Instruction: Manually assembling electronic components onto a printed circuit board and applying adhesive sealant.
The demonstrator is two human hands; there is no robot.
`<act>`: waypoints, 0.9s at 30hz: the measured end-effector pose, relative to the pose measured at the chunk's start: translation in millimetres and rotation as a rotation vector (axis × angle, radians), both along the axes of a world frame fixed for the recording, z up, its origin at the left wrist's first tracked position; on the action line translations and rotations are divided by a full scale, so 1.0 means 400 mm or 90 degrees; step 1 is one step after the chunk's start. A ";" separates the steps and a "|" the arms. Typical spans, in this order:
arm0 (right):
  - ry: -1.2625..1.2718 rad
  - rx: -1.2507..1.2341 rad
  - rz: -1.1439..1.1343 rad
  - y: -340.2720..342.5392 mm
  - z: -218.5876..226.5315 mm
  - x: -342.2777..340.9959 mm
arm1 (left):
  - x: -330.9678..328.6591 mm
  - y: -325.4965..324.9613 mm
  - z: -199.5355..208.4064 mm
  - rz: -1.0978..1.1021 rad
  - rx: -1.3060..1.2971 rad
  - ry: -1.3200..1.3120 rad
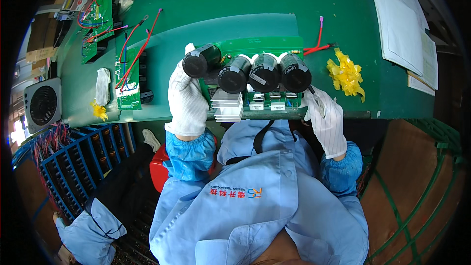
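the view comes from a head-worn fisheye, the left of a side-by-side pair, and looks steeply down past the wearer's own chest. it faces forward over the green bench point(343, 0), upright and unmirrored. the jacket point(250, 216) fills the lower middle, close to the lens; the hands point(189, 103) come near the centre, with the bench stretching beyond them toward the top. straight edges curve near the dark, rounded rim.

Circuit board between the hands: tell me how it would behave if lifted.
The board should stay stiff, being a flat panel. It may feel heavy for its size and apt to tip, given the bulky black cylinders. Its metal fins look thin, so they might bend.
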State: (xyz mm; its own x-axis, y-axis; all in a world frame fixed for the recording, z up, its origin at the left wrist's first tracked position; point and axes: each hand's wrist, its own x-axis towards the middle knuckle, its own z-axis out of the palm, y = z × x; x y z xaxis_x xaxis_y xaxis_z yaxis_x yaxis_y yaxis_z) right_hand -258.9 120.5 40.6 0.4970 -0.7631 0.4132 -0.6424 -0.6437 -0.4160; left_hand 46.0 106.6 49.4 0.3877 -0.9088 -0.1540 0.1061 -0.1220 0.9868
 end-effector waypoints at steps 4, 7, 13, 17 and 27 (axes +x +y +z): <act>-0.105 0.208 -0.049 0.014 0.006 0.004 | -0.017 -0.005 0.022 0.022 0.002 0.088; -0.406 0.444 -0.184 0.008 0.051 0.036 | -0.020 -0.010 0.014 0.072 0.018 0.243; -0.407 0.468 -0.186 0.000 0.085 0.050 | -0.034 -0.008 0.010 0.042 0.015 0.270; -0.438 0.464 -0.190 -0.001 0.068 0.053 | -0.035 -0.006 -0.005 0.037 -0.022 0.229; -0.417 0.469 -0.197 -0.005 0.091 0.060 | -0.044 -0.015 0.016 0.049 0.010 0.333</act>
State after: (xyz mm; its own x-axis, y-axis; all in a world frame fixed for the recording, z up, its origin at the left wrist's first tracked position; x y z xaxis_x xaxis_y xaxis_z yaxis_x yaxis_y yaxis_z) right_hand -235.1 118.4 77.0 0.0812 -0.9927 -0.0894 -0.2423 0.0674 -0.9679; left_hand 28.3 100.7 55.7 0.3208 -0.8770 -0.3576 0.5929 -0.1085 0.7979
